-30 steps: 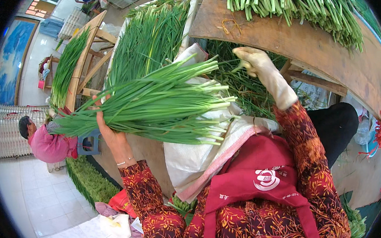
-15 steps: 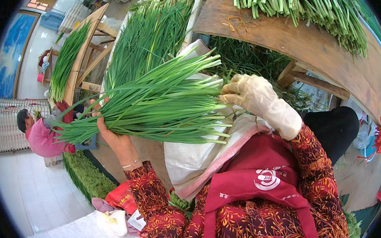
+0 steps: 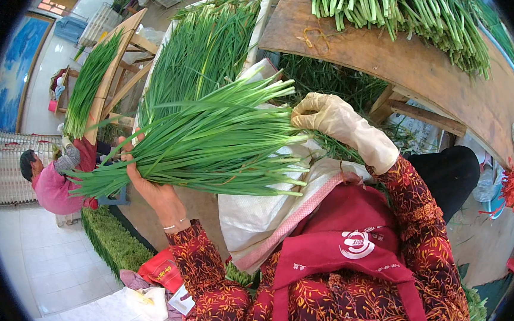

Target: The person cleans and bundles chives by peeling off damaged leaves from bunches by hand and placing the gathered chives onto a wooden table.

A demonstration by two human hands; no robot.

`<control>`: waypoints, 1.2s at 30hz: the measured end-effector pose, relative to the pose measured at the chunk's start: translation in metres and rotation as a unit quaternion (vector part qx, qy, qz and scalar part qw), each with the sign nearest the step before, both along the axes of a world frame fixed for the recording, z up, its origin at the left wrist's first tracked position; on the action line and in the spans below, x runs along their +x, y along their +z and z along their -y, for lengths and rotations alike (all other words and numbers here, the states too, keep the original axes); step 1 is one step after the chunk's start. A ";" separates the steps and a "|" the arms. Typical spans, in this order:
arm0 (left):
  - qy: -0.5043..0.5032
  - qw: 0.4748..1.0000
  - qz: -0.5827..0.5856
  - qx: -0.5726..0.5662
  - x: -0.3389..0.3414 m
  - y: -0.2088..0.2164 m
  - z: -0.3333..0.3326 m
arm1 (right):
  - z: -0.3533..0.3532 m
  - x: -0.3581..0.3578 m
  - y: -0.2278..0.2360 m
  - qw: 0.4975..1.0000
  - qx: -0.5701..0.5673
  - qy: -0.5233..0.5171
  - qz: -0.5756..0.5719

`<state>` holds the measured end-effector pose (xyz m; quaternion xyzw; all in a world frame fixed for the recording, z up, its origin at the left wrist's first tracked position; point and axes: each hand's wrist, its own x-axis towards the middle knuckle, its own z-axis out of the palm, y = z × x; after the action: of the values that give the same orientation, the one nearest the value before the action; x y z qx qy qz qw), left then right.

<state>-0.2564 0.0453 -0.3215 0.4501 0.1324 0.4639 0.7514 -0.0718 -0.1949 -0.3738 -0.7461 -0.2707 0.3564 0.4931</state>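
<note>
A big loose bunch of garlic chives [image 3: 214, 142] lies across my left hand [image 3: 159, 197], pale stem ends to the right and green leaf tips to the left. That bare hand wraps the leafy part from below, its fingers showing past the far side. My right hand [image 3: 341, 122], in a cream glove, is at the stem ends with its fingers curled into a pinch. What sits between those fingertips is hidden. Under the bunch, a white woven sack [image 3: 243, 221] with a pink edge drapes over my lap and dark red apron [image 3: 340, 238].
Chives fill a pale-sided bin [image 3: 201, 51] ahead. A wooden table [image 3: 380, 50] at right bears more bunches, with dark leaf scraps [image 3: 322, 75] below its edge. A person in pink [image 3: 62, 189] works at far left, near a board of chives [image 3: 93, 82]. Red ties [image 3: 509, 181] hang at right.
My right hand has shifted slightly left and its fingers have curled in tighter at the stem ends. The bunch stays in my left hand, nearly in the same place.
</note>
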 end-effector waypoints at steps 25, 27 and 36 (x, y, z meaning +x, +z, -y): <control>0.030 0.995 0.020 -0.098 -0.026 -0.041 -0.050 | 0.025 -0.006 -0.049 0.955 0.190 -0.046 -0.223; 0.030 0.996 0.012 -0.083 -0.017 -0.035 -0.040 | -0.001 -0.002 -0.038 0.940 0.253 0.036 -0.225; 0.054 0.997 -0.056 -0.001 0.007 -0.010 -0.005 | -0.030 0.021 -0.023 0.915 0.240 -0.124 -0.298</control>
<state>-0.2492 0.0501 -0.3314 0.4667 0.1991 0.4780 0.7170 -0.0511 -0.1646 -0.3965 -0.4917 -0.0939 0.4228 0.7555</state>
